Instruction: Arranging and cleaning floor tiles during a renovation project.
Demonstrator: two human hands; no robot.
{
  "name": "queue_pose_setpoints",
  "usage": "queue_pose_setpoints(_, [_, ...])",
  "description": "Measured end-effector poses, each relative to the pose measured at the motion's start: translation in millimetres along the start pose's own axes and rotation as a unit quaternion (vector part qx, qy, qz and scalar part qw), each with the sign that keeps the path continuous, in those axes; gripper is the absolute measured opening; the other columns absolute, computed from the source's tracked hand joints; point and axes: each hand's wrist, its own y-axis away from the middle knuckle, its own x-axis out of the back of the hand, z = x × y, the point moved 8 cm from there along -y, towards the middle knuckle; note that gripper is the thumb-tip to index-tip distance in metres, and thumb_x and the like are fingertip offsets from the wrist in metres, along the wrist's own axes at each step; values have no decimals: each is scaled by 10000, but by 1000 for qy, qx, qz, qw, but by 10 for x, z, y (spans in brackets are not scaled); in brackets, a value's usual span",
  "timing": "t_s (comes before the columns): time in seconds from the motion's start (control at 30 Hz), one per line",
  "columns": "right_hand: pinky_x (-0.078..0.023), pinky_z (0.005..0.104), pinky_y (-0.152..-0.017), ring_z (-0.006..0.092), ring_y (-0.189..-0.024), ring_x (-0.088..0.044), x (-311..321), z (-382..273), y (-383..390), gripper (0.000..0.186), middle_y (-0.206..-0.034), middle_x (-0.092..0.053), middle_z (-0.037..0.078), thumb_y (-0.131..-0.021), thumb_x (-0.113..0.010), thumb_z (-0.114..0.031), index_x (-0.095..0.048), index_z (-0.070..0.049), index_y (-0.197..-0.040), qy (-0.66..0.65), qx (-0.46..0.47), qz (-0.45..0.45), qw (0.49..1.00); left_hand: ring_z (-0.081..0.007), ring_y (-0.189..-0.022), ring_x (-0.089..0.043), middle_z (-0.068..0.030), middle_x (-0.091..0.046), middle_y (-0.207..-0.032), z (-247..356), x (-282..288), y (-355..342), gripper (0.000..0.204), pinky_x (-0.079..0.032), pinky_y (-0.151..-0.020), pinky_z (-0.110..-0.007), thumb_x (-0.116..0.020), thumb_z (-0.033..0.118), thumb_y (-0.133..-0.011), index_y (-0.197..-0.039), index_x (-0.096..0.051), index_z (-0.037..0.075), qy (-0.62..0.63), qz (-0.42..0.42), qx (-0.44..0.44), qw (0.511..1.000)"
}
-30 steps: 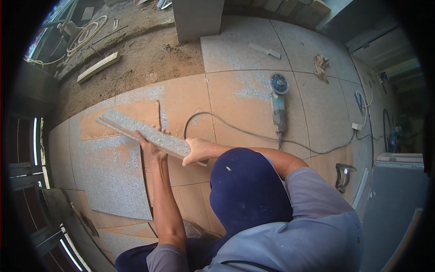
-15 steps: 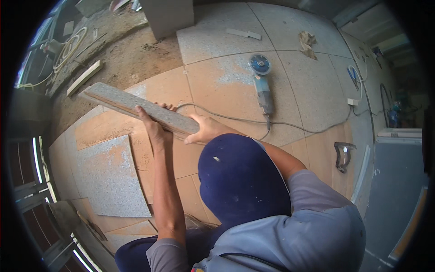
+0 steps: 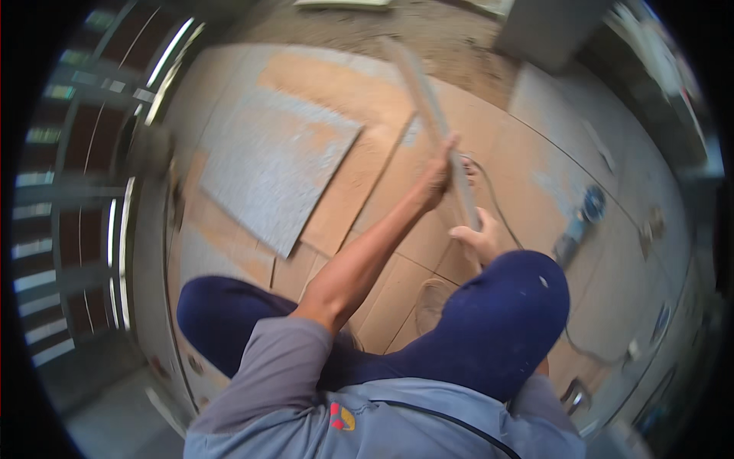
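A long, narrow speckled grey tile strip (image 3: 430,103) is held up in front of me, seen mostly on edge and blurred. It may be more than one strip stacked together. My left hand (image 3: 442,170) is closed around its middle. Nearer to me, my right hand (image 3: 482,236) grips its lower end, with the thumb on the left side. Just left of the strip, a large speckled grey tile (image 3: 267,168) lies on the dusty floor. To the right rests an angle grinder (image 3: 579,222) with a blue disc.
The grinder's cord (image 3: 497,200) runs across the floor tiles. Bare soil (image 3: 451,46) and a grey pillar (image 3: 547,34) lie at the far side. A slatted gate (image 3: 92,183) stands at the left. My bent knees (image 3: 512,306) frame the near floor.
The view has swung, so the large tile and grinder appear shifted. The strip has turned from slanting left to pointing away, with its edge toward me. Both hands still hold it.
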Motion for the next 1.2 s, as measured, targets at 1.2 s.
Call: queue_pose_setpoints(1.2, [-367,336,-388,188,-397,-469,2989,-3384,3566,239,-539,-475,35,-746,-689,-256,-594,-37,-732,328,-470,-156,804,-420,-1240,-542,-251,-533,-1355,-439,-2197,10602,728,-503,-915,-634,-598,530,-947,-1444,-427,26,203,638,341,660])
